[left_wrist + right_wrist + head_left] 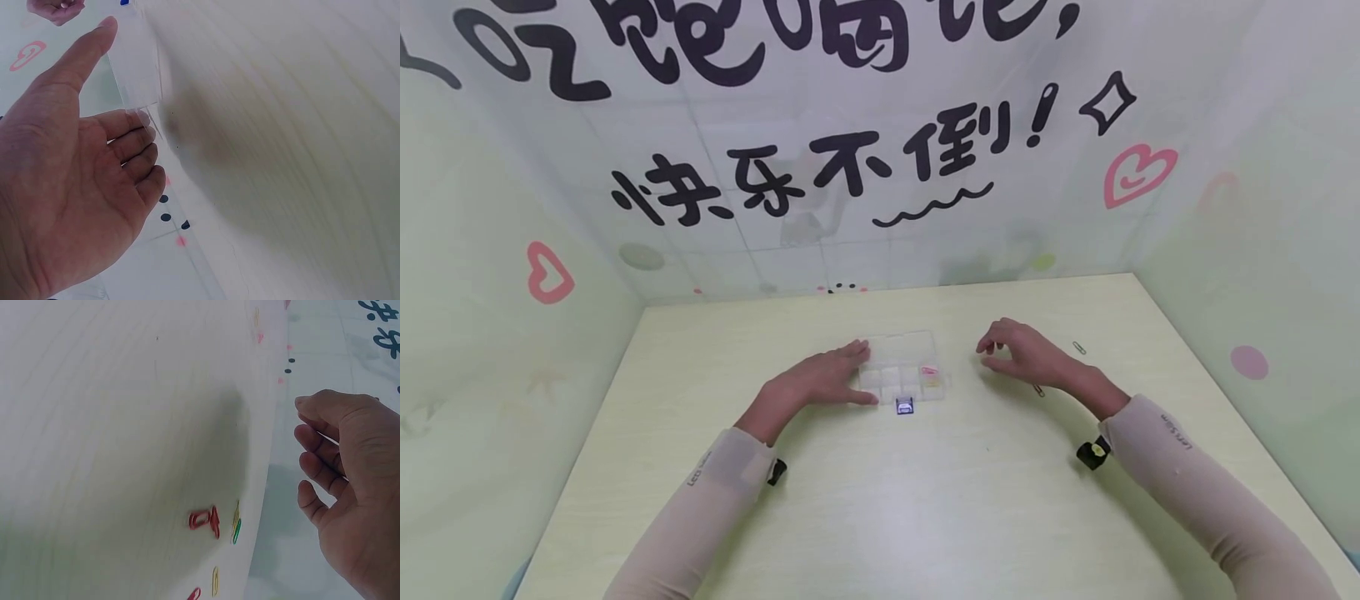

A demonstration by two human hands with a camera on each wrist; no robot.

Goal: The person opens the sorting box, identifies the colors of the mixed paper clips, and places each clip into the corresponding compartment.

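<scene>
A clear plastic compartment box (pixel 898 347) lies on the table with a blue-and-white tag (pixel 904 406) at its front edge. Pink paper clips (pixel 929 372) and yellow ones (pixel 932 383) show in its right-hand compartments. Along the box's left side, my left hand (pixel 827 379) rests with fingers extended and thumb apart, touching its edge. To the right of the box, my right hand (pixel 1022 354) hovers above the table, fingers loosely bent, nothing seen between them. Red paper clips (pixel 200 519) and a green paper clip (pixel 237 531) lie on the table near it.
More loose clips lie on the right, among them a yellow paper clip (pixel 215 581) and one near the right wrist (pixel 1078 347). A printed white curtain (pixel 850 242) stands behind the pale wooden table (pixel 880 500), with light panels on both sides.
</scene>
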